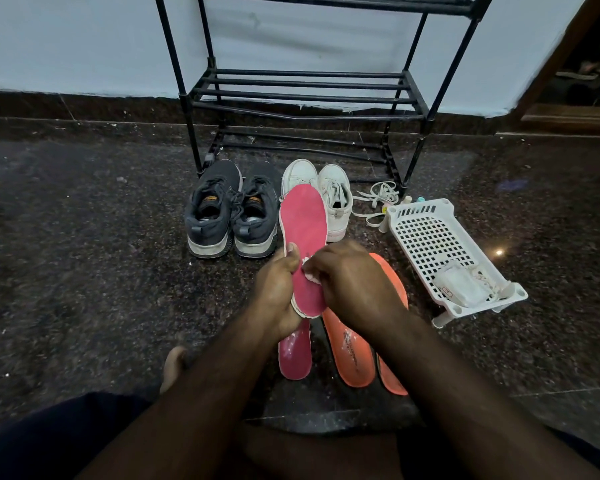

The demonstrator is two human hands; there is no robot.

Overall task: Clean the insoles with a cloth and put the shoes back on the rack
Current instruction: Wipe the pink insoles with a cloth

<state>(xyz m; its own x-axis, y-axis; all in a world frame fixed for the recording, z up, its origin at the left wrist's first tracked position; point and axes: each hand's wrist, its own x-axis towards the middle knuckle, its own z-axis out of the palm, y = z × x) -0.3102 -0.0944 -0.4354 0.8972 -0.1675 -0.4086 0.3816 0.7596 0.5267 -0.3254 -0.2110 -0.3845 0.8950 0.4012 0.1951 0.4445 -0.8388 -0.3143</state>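
One pink insole (303, 233) upright, toe toward rack (305, 88).

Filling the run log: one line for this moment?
left hand holds pink insole | right hand rubs cloth on it | shoes off rack

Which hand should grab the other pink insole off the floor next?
Left. The left hand only grips the held pink insole, directly above the second pink insole. The right hand pinches the white cloth.

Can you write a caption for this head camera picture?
Left hand holds a pink insole while right hand wipes it with a cloth.
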